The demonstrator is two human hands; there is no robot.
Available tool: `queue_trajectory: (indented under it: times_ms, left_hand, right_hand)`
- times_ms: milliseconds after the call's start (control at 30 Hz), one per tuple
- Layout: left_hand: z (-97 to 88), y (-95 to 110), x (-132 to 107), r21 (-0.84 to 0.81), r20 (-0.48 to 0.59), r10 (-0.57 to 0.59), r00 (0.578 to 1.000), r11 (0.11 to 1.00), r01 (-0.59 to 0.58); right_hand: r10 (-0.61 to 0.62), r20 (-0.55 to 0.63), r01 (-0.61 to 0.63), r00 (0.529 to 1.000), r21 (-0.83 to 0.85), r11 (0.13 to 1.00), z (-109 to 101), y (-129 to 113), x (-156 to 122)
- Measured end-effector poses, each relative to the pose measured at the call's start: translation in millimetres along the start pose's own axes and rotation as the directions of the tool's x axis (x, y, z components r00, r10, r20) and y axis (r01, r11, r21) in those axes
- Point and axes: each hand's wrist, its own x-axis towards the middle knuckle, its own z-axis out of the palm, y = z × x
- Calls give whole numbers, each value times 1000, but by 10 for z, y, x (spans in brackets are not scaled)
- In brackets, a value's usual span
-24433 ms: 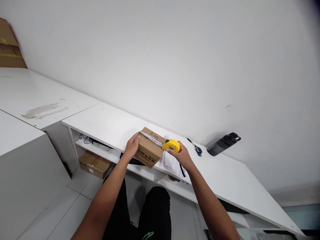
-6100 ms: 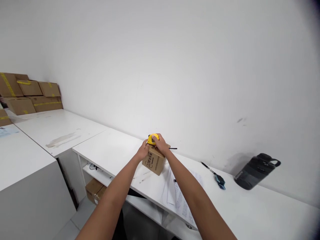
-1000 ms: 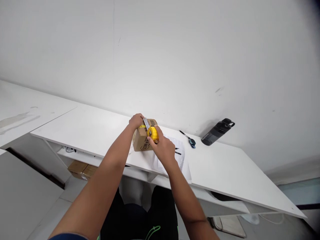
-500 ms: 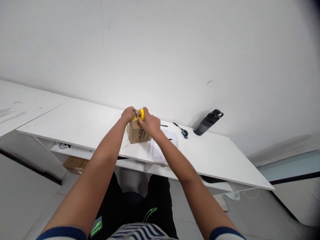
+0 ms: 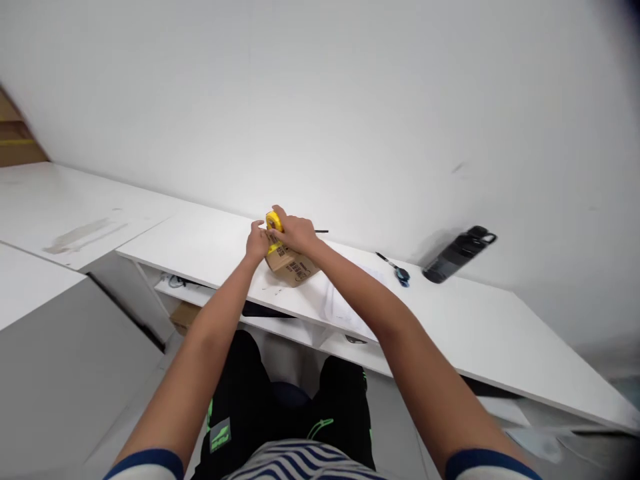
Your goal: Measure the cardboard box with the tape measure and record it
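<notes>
A small brown cardboard box (image 5: 296,268) with printed lettering sits on the white desk (image 5: 450,320). My right hand (image 5: 295,233) is closed over a yellow tape measure (image 5: 273,223) at the box's top far edge. My left hand (image 5: 258,243) rests against the box's left side with its fingers curled, pinching at the tape by the yellow case. Both forearms reach forward over my lap.
White paper sheets (image 5: 345,300) lie right of the box. Farther right are a pen with a blue clip (image 5: 397,269) and a dark water bottle (image 5: 457,255) lying near the wall. A black pen (image 5: 320,231) lies behind the box. Cardboard boxes (image 5: 15,137) stand far left.
The view has swung to the right and tilted. My hands stay on the box and tape measure, with my left hand shifted from the box's top corner to its left side.
</notes>
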Motion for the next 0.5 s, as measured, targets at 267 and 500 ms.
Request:
queue_trajectory:
  times_ms: [267, 500]
  left_hand:
    - [-382, -680, -691, -165, -223, -211, 952, 970, 176]
    - [-390, -601, -1173, -496, -112, -237, 965, 855, 152]
  right_hand:
    - [-23, -13, 26, 1000, 454, 891, -208, -15, -47]
    - [-326, 232, 14, 916, 796, 605, 85, 107, -171]
